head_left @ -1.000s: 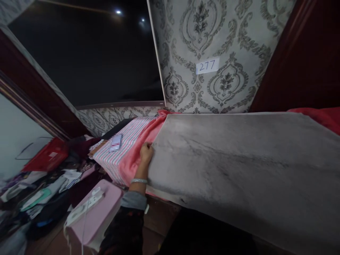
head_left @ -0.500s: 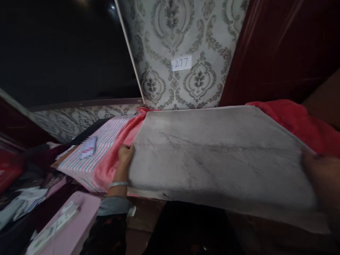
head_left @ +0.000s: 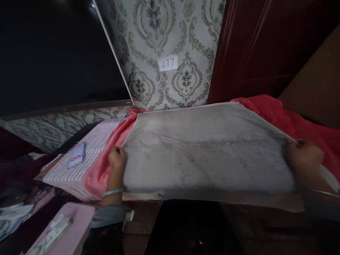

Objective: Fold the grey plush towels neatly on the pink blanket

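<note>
One grey cloth (head_left: 207, 152) lies spread between the fingers of the left hand (head_left: 117, 158) and the right hand (head_left: 305, 154). The left fingers are curled, pinching its near edge; the right fingers, blurred, grip the opposite edge. A pink blanket (head_left: 99, 173) lies beneath the left fingers, a red blanket (head_left: 297, 122) just beyond the right ones.

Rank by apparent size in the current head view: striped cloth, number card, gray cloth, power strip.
1. Gray cloth
2. Striped cloth, partly covered
3. Power strip
4. Number card
</note>
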`<state>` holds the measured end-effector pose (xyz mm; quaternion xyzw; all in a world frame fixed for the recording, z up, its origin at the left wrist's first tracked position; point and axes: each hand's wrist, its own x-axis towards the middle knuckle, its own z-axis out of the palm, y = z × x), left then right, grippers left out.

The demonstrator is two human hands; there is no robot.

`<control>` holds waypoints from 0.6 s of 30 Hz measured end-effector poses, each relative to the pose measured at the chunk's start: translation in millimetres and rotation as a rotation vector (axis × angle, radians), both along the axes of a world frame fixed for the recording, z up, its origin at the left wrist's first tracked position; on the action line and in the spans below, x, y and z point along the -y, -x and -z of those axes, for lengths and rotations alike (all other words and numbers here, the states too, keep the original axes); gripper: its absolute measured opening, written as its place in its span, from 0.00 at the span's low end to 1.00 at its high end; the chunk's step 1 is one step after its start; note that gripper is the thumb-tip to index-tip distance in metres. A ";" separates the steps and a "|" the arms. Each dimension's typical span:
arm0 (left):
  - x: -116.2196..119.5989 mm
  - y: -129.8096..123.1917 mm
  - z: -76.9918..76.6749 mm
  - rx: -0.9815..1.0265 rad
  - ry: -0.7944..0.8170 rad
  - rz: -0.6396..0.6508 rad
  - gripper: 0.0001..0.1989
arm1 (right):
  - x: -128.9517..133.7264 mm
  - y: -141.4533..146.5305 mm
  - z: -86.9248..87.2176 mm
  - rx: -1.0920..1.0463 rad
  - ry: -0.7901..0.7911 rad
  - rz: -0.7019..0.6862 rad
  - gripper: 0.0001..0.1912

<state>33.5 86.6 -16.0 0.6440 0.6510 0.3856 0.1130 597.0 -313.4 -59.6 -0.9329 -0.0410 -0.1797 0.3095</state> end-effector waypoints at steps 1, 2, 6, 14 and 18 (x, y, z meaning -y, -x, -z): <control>-0.7 1.1 0.5 0.040 -0.007 0.013 0.07 | 0.8 -2.5 1.6 -0.019 -0.032 0.022 0.22; -1.1 2.3 0.9 0.068 -0.006 0.028 0.08 | 1.3 -4.2 2.1 -0.056 -0.065 0.047 0.21; 1.7 8.2 1.9 0.205 0.048 0.150 0.18 | 2.1 -2.4 -4.8 -0.102 -0.229 0.025 0.21; 4.1 13.9 -1.0 0.336 0.160 0.429 0.18 | 1.7 22.7 -31.0 -0.277 -0.254 -0.187 0.11; 4.3 14.2 1.8 0.441 0.121 0.374 0.18 | 6.0 33.2 -33.1 -0.312 -0.414 -0.154 0.16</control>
